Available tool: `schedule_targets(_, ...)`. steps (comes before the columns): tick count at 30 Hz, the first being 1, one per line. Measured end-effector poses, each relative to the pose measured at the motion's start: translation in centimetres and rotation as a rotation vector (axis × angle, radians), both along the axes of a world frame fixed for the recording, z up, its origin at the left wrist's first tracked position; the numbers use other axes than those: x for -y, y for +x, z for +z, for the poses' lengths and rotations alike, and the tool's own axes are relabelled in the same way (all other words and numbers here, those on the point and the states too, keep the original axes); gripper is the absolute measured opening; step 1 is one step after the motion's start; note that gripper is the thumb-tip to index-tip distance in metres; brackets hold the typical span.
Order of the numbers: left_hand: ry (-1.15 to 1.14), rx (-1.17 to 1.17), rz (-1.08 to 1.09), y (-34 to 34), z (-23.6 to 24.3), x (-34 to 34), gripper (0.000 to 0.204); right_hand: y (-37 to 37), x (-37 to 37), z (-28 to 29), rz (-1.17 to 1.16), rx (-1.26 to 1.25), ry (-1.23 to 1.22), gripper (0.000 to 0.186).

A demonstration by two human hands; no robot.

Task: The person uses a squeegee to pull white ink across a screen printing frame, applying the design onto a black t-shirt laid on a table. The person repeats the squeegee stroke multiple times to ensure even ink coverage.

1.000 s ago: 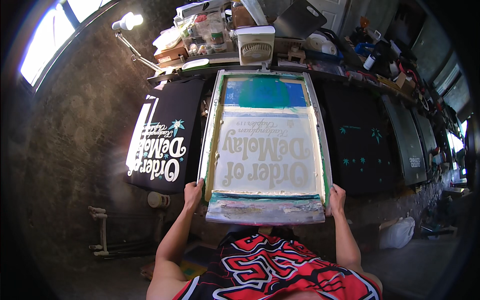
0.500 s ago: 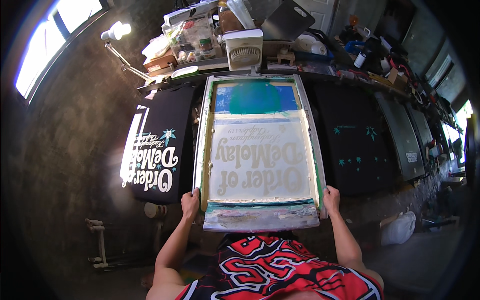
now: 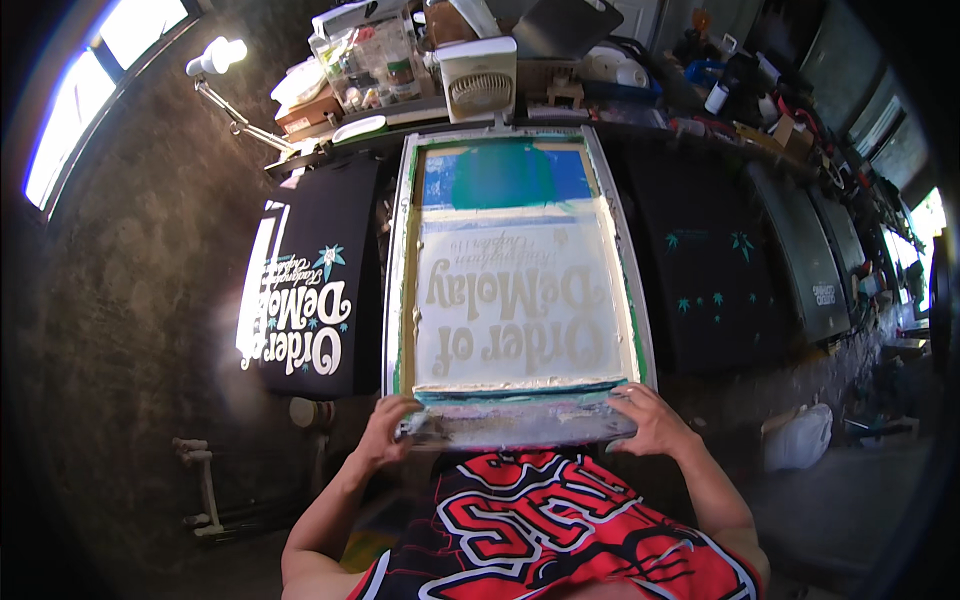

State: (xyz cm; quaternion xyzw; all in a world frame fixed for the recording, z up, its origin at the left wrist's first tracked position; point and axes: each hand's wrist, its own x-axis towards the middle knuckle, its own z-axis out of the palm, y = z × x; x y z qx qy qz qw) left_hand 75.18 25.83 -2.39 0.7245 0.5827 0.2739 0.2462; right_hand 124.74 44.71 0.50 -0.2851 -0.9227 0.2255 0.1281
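The squeegee (image 3: 515, 424) lies across the near end of the screen (image 3: 396, 270), in front of the person's body. The left hand (image 3: 389, 432) is at its left end, fingers bent; blur prevents telling whether they are closed on it. The right hand (image 3: 655, 424) is at the right end, thumb and fingers set wide apart. Dark printed shirts (image 3: 352, 225) lie on both sides of the screen, left and right.

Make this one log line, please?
left hand: at left end of squeegee | right hand: at its right end | printing screen: ahead
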Motion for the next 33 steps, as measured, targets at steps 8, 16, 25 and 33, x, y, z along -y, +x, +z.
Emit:
schedule_targets(8, 0.057, -0.405, 0.012, 4.2, 0.9, 0.6, 0.049, -2.5, 1.5, -2.6, -0.02, 0.028, 0.239, 0.043)
schedule_targets(16, 0.287, -0.39, 0.205, 2.3, -2.9, -5.6, 0.038, -6.5, -2.7, -5.1, -0.242, -0.058, 0.429, 0.022)
schedule_targets(25, 0.507, -0.447, 0.323, -5.9, -5.3, -25.1, 0.021, -14.8, -22.2, -6.8, -0.258, -0.059, 0.487, 0.01)
schedule_targets(33, 0.499, -0.517, 0.367, -12.1, -5.3, -41.1, 0.015, -21.3, -37.8, -6.8, -0.289, -0.077, 0.442, 0.013)
